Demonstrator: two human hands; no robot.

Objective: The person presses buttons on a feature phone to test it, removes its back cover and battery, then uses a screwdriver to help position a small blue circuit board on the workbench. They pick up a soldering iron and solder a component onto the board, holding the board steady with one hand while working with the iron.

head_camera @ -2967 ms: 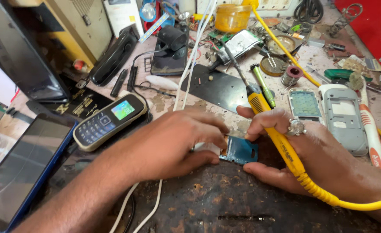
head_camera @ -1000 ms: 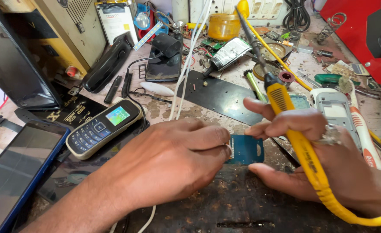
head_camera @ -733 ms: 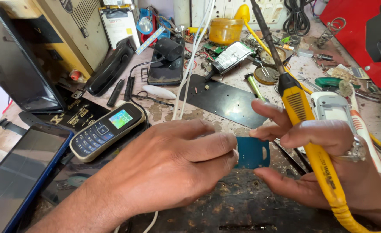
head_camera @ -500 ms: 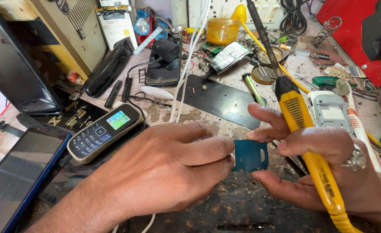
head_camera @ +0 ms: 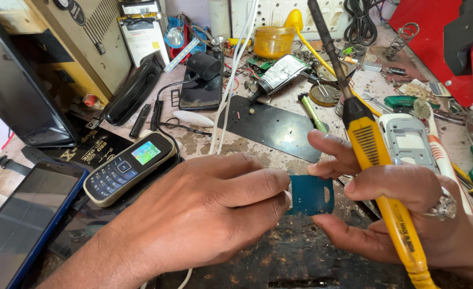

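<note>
My left hand (head_camera: 204,214) pinches the left edge of a small teal circuit board (head_camera: 310,195) held just above a dark, stained work mat (head_camera: 300,257). My right hand (head_camera: 397,214) steadies the board's right side with thumb and fingers. That same hand grips a yellow-handled soldering iron (head_camera: 375,155). Its dark shaft points up and away from the board, and its yellow cable runs off toward the lower right.
A keypad phone (head_camera: 129,168) with a lit screen lies to the left, beside a dark tablet (head_camera: 22,225). A black plate (head_camera: 274,126), a white phone housing (head_camera: 407,142), a glue tube (head_camera: 279,75), a yellow tub (head_camera: 274,40), tools and cables crowd the far bench. A red machine (head_camera: 461,48) stands at right.
Both hands have lifted the teal board off the mat and turned it upright. The soldering iron has swung from lying across the right hand to pointing up and away.
</note>
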